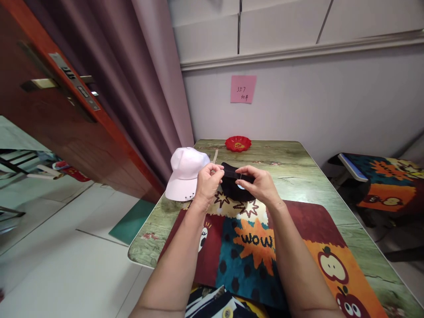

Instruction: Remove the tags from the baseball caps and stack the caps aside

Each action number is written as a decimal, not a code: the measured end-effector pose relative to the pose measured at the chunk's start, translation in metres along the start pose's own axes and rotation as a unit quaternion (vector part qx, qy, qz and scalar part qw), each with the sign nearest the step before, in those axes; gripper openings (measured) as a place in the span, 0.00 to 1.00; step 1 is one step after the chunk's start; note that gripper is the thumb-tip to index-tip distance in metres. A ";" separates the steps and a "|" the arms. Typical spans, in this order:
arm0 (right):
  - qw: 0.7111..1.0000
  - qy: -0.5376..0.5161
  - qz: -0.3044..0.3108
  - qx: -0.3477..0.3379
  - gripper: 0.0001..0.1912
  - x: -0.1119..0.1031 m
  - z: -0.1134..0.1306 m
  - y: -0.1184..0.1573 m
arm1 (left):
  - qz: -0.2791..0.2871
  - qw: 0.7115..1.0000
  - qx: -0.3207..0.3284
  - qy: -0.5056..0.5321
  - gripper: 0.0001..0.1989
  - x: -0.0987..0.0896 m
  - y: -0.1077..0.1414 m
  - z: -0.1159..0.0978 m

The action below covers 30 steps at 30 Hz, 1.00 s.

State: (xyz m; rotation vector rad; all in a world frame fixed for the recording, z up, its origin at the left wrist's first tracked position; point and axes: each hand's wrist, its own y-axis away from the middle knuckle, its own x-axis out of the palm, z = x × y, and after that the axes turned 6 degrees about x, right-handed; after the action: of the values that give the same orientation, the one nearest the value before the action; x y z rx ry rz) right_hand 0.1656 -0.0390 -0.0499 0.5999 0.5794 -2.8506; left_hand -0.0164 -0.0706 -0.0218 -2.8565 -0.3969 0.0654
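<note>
A black cap is between my two hands above the back edge of the patterned mat. My left hand is closed in a pinch at the cap's left edge, and its fingertips hide what they grip there. My right hand pinches the cap's right side between thumb and fingers, where a thin, light line and a small pale patch show. Just left of my left hand, a pale pink cap rests on the table, brim toward me, with small dark rings along the brim's edge.
A red scalloped dish stands at the table's far side. The colourful mat covers the near part. An open wooden door and a curtain stand at the left. Another table is at the right.
</note>
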 end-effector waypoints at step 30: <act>0.979 -0.178 0.057 0.087 0.15 -0.003 0.009 0.002 | 0.143 0.987 0.043 -0.062 0.07 0.014 0.000 0.013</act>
State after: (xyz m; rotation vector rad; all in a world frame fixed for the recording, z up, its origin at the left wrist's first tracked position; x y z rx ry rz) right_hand 0.1653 -0.0444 -0.0416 0.1311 0.2302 -2.8163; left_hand -0.0039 -0.0633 -0.0343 -2.8095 -0.0028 0.3057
